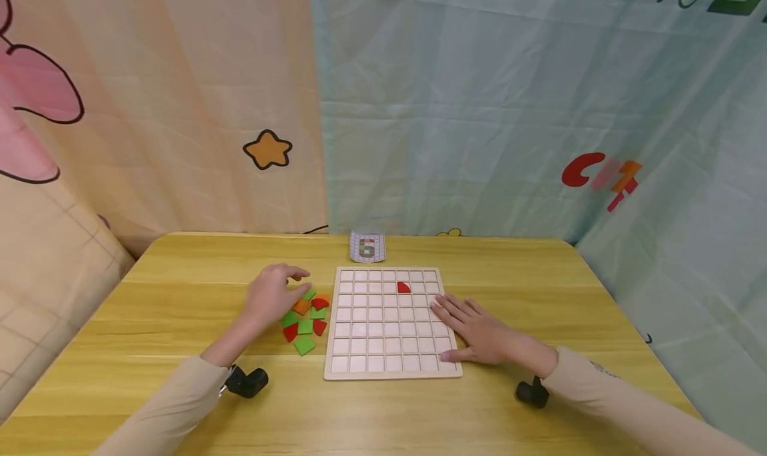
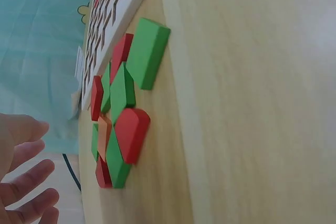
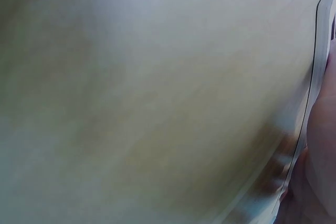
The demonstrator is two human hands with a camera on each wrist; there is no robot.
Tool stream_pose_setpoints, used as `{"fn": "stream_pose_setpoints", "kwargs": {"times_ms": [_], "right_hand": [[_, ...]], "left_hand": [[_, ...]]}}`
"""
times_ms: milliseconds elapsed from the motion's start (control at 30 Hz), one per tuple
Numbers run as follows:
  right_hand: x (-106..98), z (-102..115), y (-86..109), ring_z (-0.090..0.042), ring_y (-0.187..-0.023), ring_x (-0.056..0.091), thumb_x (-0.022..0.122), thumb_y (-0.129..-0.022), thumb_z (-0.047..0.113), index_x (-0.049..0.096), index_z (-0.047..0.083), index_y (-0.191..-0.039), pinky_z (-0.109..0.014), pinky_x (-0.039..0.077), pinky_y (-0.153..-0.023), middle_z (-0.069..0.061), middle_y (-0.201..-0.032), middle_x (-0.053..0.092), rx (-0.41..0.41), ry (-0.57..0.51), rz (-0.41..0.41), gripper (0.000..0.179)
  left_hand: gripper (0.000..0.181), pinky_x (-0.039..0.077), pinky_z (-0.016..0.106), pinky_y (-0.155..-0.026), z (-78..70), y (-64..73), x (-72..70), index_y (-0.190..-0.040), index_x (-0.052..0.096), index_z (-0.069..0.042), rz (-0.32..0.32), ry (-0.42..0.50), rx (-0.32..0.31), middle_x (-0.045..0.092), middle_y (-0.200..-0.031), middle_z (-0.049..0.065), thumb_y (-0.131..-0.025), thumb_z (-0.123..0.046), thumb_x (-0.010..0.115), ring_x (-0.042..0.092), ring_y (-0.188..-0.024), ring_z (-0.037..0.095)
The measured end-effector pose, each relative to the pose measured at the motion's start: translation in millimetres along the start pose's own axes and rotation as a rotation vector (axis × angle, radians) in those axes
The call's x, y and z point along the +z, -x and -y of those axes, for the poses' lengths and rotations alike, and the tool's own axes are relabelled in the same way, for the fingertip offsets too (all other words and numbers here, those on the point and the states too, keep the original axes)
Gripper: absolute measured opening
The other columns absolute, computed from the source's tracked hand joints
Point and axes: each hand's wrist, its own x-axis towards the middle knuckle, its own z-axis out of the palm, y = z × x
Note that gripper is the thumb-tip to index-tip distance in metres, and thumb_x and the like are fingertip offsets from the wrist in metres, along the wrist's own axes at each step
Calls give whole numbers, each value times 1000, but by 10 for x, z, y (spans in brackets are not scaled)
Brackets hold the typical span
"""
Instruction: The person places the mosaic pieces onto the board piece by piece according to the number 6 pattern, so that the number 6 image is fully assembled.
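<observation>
My left hand (image 1: 277, 292) hovers over the far left side of a loose pile of small colored pieces, its fingers loosely bent with nothing between them. Green squares (image 1: 305, 345), red quarter-round pieces (image 1: 320, 327) and orange pieces (image 1: 301, 307) make up that pile. In the left wrist view, the fingers (image 2: 32, 174) are apart from the pieces. A pale wooden grid board (image 1: 392, 375) lies right of the pile, and one red quarter-round piece (image 1: 403, 287) sits in a cell near its far side. My right hand (image 1: 479, 333) rests with spread fingers on the board's right edge.
A small printed card (image 1: 367, 247) with a colored grid pattern lies beyond the board, near the table's back edge. The wooden table (image 1: 509, 269) stands against hanging printed curtains (image 1: 479, 110). Black camera mounts (image 1: 247, 382) are worn at both wrists.
</observation>
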Motion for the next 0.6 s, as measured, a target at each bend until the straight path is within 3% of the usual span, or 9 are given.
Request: {"fn": "stream_pose_setpoints", "kwargs": {"times_ms": [333, 600], "right_hand": [[10, -10, -7, -35, -148, 13, 47, -91, 63, 14, 9, -155, -59, 17, -115, -15, -161, 11, 4, -14, 2, 90], [19, -20, -9, -35, -148, 14, 47, -90, 63, 14, 9, -155, -60, 18, -113, -15, -161, 11, -9, -11, -21, 91]], "left_hand": [[22, 37, 26, -51, 178, 169, -25, -93, 76, -10, 41, -23, -10, 71, -85, 5, -78, -26, 78, 55, -74, 19], [22, 39, 26, -53, 199, 230, 36, -86, 74, -12, 83, -1, -28, 67, -76, -2, -74, -29, 81, 55, -69, 11]]}}
